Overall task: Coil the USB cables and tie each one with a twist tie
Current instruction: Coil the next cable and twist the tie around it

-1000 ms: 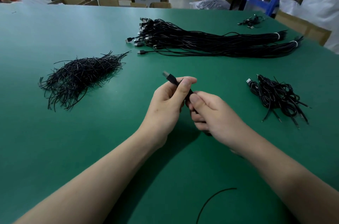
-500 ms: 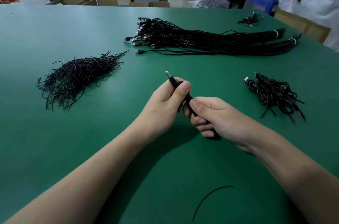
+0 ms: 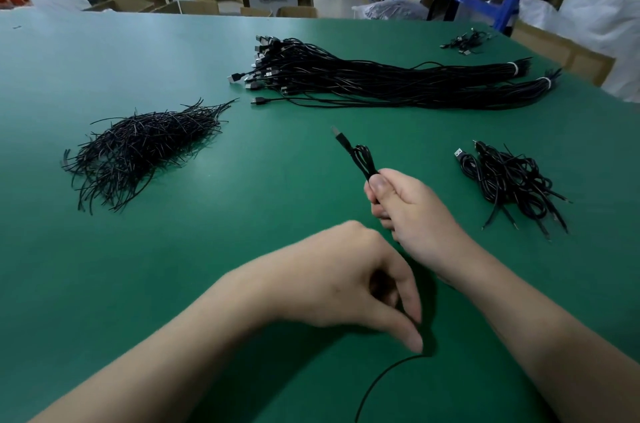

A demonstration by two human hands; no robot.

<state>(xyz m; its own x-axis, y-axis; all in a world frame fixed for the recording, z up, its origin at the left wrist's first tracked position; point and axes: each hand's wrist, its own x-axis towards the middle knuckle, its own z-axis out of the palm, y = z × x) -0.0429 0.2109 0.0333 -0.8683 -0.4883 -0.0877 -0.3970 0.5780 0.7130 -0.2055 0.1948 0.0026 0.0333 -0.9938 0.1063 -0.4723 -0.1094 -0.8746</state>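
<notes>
Found folded cable (image 3: 362, 161) clamped in right hand (image 3: 412, 211) above table (image 3: 242, 249), left hand (image 3: 339, 284) at loose strand (image 3: 381, 377), grip blurred and undeterminable, tie pile (image 3: 138, 145) left, cable bundle (image 3: 381, 79) behind, coiled heap (image 3: 512, 180) right.

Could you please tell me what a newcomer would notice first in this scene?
The two hands at centre draw the eye: the right hand grips a partly coiled USB cable, plug pointing up and away, while the left hand pinches its loose tail near the green table. Behind lies a long bundle of uncoiled cables, with a heap of twist ties to the left.
</notes>
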